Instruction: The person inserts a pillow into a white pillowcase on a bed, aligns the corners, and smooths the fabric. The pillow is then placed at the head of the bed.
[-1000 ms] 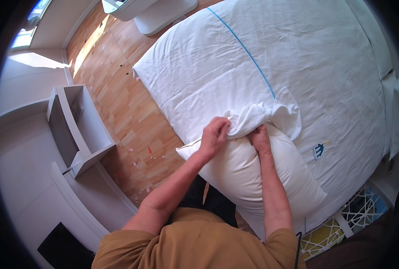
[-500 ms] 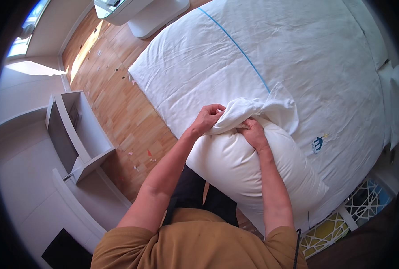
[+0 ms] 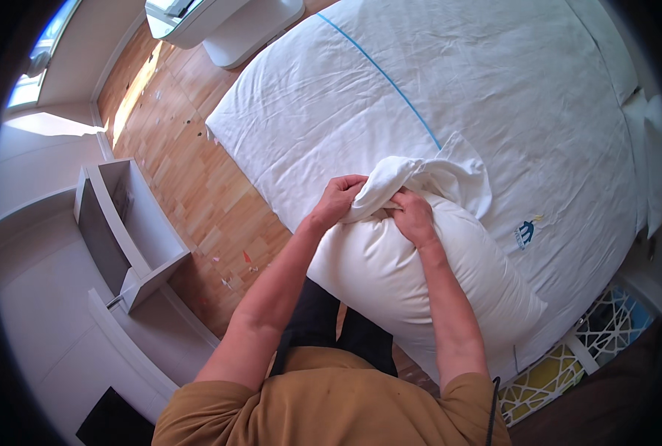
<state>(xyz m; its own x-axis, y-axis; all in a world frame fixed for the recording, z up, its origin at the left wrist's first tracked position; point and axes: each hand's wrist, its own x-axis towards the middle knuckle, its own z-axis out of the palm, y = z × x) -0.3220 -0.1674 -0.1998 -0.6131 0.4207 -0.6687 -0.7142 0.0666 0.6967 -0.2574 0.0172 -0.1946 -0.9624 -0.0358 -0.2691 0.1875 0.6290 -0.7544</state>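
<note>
A plump white pillow (image 3: 375,260) rests on the near side of the bed, against my body. Bunched over its far edge is a white pillowcase (image 3: 390,175), its loose end spread out on the bed beyond. My left hand (image 3: 336,199) is closed on the gathered left edge of the case, fingertips pinching the cloth. Just right of it, my right hand (image 3: 414,218) grips the far edge of the pillow where it meets the case. Folds of fabric partly hide those fingertips. Creases run down the pillow from that spot.
The bed (image 3: 554,119) has a white cover with a blue stripe and a small blue emblem. White shelving (image 3: 149,215) stands left, across a wooden floor (image 3: 190,149) with scattered scraps. A white pedestal unit (image 3: 253,33) is at the far left; a lattice panel (image 3: 546,383) lies near right.
My right hand has shifted slightly left and farther toward the case, closer to my left hand. The pillowcase's bunched folds have risen a little. The whole view has shifted slightly.
</note>
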